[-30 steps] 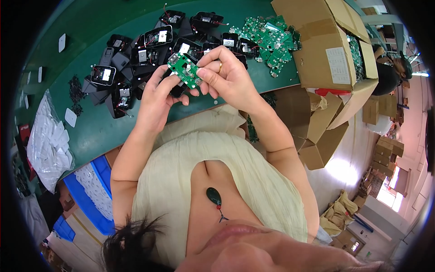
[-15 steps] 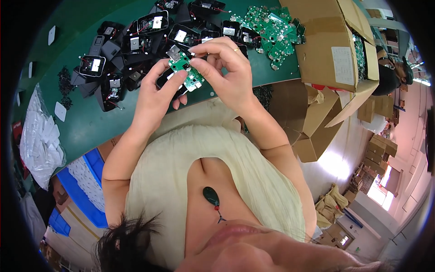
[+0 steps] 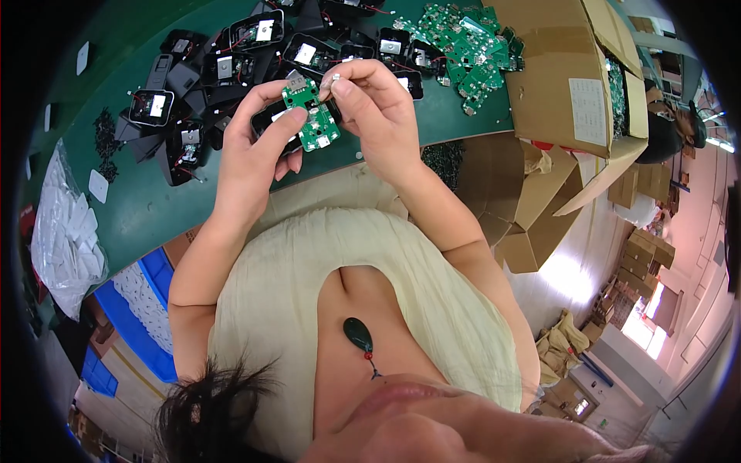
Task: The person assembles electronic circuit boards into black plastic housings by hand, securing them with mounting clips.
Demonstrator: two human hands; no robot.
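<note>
Circuit board (image 3: 318, 128) turned, left grip (image 3: 258, 137) pinching it, right grip (image 3: 374, 108) (pinching white plug (image 3: 335, 78)) beside

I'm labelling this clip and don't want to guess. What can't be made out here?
Head view:
Held black case: partly hidden by the left hand and circuit board.
Pale bit at the right hand: too small and finger-covered to identify.
Green boards inside the carton: mostly hidden by its wall.
Topmost black cases: cut off by the upper edge.
</note>
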